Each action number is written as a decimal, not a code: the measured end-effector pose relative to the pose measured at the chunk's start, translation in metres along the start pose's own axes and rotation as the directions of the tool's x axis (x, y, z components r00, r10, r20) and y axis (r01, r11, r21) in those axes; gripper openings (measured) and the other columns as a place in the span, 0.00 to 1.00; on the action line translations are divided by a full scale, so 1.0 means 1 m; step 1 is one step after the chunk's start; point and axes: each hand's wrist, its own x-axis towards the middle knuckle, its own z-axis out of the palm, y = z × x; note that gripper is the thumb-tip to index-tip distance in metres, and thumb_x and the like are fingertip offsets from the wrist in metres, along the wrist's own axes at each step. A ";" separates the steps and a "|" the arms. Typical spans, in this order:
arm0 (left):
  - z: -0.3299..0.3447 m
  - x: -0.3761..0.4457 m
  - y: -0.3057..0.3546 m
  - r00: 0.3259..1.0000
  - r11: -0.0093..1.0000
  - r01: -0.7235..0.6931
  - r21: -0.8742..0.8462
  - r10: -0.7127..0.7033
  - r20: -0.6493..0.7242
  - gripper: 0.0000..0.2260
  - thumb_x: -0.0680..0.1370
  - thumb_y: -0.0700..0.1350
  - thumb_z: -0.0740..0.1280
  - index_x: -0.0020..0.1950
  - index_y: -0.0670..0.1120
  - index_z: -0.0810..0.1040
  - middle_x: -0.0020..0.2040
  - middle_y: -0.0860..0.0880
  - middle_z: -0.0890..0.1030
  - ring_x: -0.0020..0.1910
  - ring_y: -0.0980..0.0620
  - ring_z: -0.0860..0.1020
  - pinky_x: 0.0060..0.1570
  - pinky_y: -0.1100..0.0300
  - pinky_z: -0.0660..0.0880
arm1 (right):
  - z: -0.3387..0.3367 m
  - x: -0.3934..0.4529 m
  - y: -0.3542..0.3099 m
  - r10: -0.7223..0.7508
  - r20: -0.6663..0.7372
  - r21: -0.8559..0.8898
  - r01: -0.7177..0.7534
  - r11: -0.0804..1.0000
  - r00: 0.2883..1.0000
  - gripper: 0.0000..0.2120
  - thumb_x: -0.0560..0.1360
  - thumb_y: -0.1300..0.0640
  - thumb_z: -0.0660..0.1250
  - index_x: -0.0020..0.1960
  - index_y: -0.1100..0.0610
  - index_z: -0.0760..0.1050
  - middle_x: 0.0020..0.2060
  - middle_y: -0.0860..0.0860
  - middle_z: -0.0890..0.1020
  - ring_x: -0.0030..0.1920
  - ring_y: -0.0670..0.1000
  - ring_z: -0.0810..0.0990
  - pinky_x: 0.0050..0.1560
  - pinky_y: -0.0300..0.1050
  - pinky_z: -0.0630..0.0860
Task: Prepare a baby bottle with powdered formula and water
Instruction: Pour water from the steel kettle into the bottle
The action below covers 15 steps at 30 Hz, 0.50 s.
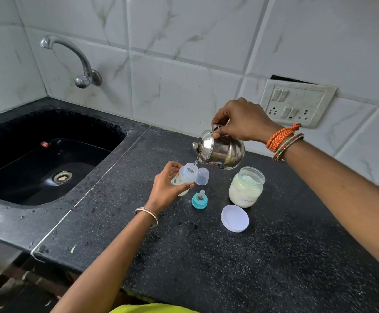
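Countertop (206, 256): left grip (168, 186) encircles bottle (185, 176).

Open baby bottle (185, 177), printed, tilted toward 1 o'clock, under steel kettle (220, 152) spout. Open formula jar (246, 187) upright at 3 o'clock; teal nipple ring (199, 199) at 5 o'clock.

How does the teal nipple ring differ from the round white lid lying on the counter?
The teal nipple ring is smaller and carries a clear nipple standing up; the round white lid is wider, flat and pale. The ring sits nearer the baby bottle, the lid in front of the formula jar. Both rest loose on the counter.
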 end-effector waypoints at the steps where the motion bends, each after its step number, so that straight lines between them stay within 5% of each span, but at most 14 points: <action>1: 0.000 0.000 0.000 1.000 1.000 0.001 -0.001 -0.001 -0.001 0.25 0.63 0.47 0.80 0.56 0.48 0.73 0.55 0.53 0.80 0.56 0.57 0.77 0.58 0.67 0.72 | 0.000 0.000 0.000 0.001 0.001 0.000 -0.001 1.000 1.000 0.16 0.66 0.48 0.76 0.53 0.51 0.83 0.47 0.49 0.85 0.50 0.51 0.81 0.47 0.45 0.74; 15: 0.000 0.001 -0.004 1.000 1.000 0.010 0.002 -0.010 0.021 0.25 0.64 0.47 0.80 0.56 0.48 0.72 0.56 0.51 0.80 0.57 0.55 0.78 0.61 0.57 0.74 | 0.005 0.002 0.000 -0.007 -0.002 -0.021 0.007 1.000 1.000 0.15 0.67 0.48 0.76 0.52 0.50 0.83 0.47 0.49 0.85 0.50 0.51 0.81 0.48 0.47 0.75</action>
